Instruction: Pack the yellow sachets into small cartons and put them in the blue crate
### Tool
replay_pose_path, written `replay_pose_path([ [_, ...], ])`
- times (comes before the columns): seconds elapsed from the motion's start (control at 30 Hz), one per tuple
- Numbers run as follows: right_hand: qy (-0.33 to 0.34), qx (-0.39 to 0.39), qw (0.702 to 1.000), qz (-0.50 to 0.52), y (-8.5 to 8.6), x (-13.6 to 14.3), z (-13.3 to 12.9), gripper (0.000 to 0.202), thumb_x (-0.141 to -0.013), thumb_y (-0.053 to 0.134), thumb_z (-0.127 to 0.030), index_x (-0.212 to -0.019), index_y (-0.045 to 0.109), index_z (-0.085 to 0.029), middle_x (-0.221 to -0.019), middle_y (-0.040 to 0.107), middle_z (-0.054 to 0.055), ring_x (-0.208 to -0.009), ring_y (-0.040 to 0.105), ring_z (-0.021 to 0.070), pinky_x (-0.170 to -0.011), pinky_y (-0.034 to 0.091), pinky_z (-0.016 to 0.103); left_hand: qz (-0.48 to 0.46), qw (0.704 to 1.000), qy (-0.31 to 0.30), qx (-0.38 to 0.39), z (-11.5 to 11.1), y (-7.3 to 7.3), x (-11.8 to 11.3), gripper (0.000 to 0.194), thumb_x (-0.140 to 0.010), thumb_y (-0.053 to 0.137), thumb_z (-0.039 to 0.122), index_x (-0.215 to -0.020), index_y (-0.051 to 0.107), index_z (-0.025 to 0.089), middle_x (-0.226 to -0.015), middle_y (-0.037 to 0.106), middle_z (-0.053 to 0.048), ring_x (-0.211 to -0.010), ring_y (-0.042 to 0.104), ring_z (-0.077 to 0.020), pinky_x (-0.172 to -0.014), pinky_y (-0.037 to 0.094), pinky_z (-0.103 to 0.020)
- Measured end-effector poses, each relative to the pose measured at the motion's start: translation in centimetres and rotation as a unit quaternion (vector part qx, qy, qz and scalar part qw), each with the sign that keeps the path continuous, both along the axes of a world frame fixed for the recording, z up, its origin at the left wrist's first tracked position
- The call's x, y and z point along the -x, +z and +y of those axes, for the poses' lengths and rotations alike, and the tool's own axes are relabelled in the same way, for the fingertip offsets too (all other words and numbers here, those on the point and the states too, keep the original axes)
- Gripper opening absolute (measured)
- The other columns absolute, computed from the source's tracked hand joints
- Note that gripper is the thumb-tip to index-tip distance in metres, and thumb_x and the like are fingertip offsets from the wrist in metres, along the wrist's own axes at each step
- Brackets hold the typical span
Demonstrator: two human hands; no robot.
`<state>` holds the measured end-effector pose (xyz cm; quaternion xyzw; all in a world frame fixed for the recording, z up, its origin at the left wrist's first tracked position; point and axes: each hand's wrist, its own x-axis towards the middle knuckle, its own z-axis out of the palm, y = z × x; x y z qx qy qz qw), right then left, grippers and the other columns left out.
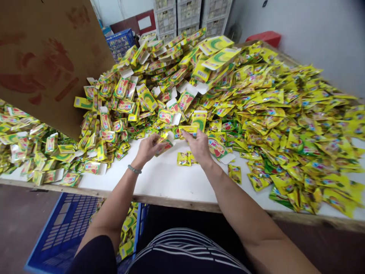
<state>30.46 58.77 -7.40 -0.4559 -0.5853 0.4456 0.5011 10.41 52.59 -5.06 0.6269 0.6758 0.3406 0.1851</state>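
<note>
Over the white table (171, 186), my left hand (148, 147) is closed on a small yellow-green box (164, 147) with a white open flap at its top. My right hand (197, 144) pinches a small yellow packet (188, 130) to the right of that box, apart from it. Below my right hand a yellow sachet (184, 159) lies flat on the table. Another box (219, 148) with an open flap rests just right of my right wrist, and a single sachet (235, 173) lies below it.
Small boxes (148, 97) are heaped at the back and left, yellow sachets (273, 118) at the right. A large cardboard carton (51, 61) stands at the left. Blue crates (65, 232) sit below the table edge.
</note>
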Motion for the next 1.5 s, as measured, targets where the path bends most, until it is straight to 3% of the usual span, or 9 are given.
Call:
replay_pose_path([
  [0.17, 0.087, -0.009, 0.992, -0.095, -0.6, 0.4, -0.2, 0.025, -0.08, 0.072, -0.041, -0.088, 0.071, -0.018, -0.086, 0.075, 0.006, -0.081, 0.067, 0.0225, -0.08, 0.053, 0.035, -0.241, 0.97, 0.027, 0.009, -2.5, -3.6, -0.7, 0.039, -0.078, 0.073, 0.053, -0.089, 0.062, 0.017, -0.072, 0.062, 0.001, -0.064, 0.054, -0.0116, -0.061, 0.041, -0.024],
  [0.3, 0.14, -0.02, 0.982, -0.128, -1.2, 0.2, 0.0, 0.019, -0.08, 0.072, -0.034, -0.092, 0.074, -0.018, -0.093, 0.076, 0.008, -0.089, 0.069, 0.0247, -0.083, 0.053, 0.037, -0.263, 0.964, 0.019, 0.032, -2.8, -4.4, -0.6, 0.039, -0.075, 0.076, 0.051, -0.087, 0.064, 0.016, -0.072, 0.063, 0.001, -0.062, 0.053, -0.0105, -0.058, 0.04, -0.023],
  [0.5, 0.108, -0.053, 0.985, -0.127, -1.5, 0.4, 0.0, 0.026, -0.08, 0.073, -0.044, -0.084, 0.075, -0.019, -0.091, 0.074, 0.008, -0.086, 0.067, 0.0231, -0.083, 0.052, 0.036, -0.261, 0.964, -0.009, 0.049, -2.8, -4.7, -1.0, 0.037, -0.072, 0.081, 0.045, -0.088, 0.066, 0.016, -0.07, 0.062, 0.002, -0.06, 0.051, -0.0095, -0.055, 0.036, -0.022],
  [0.8, 0.105, -0.017, 0.99, -0.088, -1.4, 1.0, -1.0, 0.036, -0.075, 0.073, -0.053, -0.08, 0.071, -0.018, -0.076, 0.07, 0.003, -0.072, 0.059, 0.0181, -0.069, 0.046, 0.03, -0.403, 0.914, 0.023, 0.044, -2.8, -4.3, -1.6, 0.042, -0.069, 0.084, 0.046, -0.086, 0.063, 0.014, -0.07, 0.065, 0.001, -0.06, 0.057, -0.0092, -0.058, 0.042, -0.021],
  [1.0, 0.118, -0.008, 0.978, -0.174, -2.1, 1.4, -1.0, 0.036, -0.074, 0.074, -0.05, -0.065, 0.063, -0.018, -0.075, 0.063, 0.002, -0.074, 0.056, 0.0174, -0.069, 0.042, 0.029, -0.44, 0.892, 0.004, 0.104, -3.0, -4.0, -1.9, 0.046, -0.069, 0.084, 0.05, -0.086, 0.062, 0.013, -0.066, 0.065, 0.001, -0.053, 0.055, -0.0077, -0.051, 0.039, -0.019],
  [1.13, 0.156, 0.016, 0.974, -0.161, -2.1, 1.5, -1.3, 0.031, -0.083, 0.067, -0.049, -0.08, 0.069, -0.019, -0.078, 0.067, 0.002, -0.074, 0.058, 0.018, -0.07, 0.044, 0.03, -0.475, 0.871, 0.002, 0.126, -3.0, -3.9, -2.0, 0.05, -0.063, 0.089, 0.042, -0.095, 0.064, 0.014, -0.069, 0.069, 0.0, -0.055, 0.061, -0.0101, -0.054, 0.045, -0.021],
  [1.2, 0.131, -0.003, 0.981, -0.143, -2.0, 1.5, -1.4, 0.028, -0.087, 0.062, -0.046, -0.087, 0.071, -0.02, -0.084, 0.07, 0.004, -0.08, 0.06, 0.0196, -0.075, 0.046, 0.032, -0.503, 0.856, 0.019, 0.117, -2.9, -4.0, -2.0, 0.053, -0.059, 0.092, 0.037, -0.098, 0.064, 0.014, -0.073, 0.072, -0.001, -0.061, 0.066, -0.0126, -0.061, 0.05, -0.024],
  [1.3, 0.082, -0.074, 0.983, -0.15, -2.3, 1.6, -1.2, 0.024, -0.088, 0.064, -0.043, -0.079, 0.074, -0.023, -0.098, 0.071, 0.007, -0.1, 0.06, 0.0245, -0.094, 0.045, 0.041, -0.532, 0.841, 0.035, 0.094, -2.8, -4.0, -2.0, 0.054, -0.057, 0.093, 0.035, -0.099, 0.065, 0.014, -0.078, 0.074, -0.002, -0.07, 0.07, -0.0153, -0.07, 0.054, -0.027],
  [1.5, 0.164, -0.095, 0.97, -0.154, -3.4, 2.3, -1.3, 0.038, -0.097, 0.052, -0.046, -0.077, 0.076, -0.023, -0.115, 0.068, 0.009, -0.116, 0.056, 0.0257, -0.109, 0.037, 0.047, -0.511, 0.855, 0.02, 0.086, -2.9, -3.9, -2.1, 0.058, -0.061, 0.09, 0.042, -0.105, 0.064, 0.015, -0.07, 0.068, 0.001, -0.063, 0.065, -0.0136, -0.063, 0.05, -0.026],
])
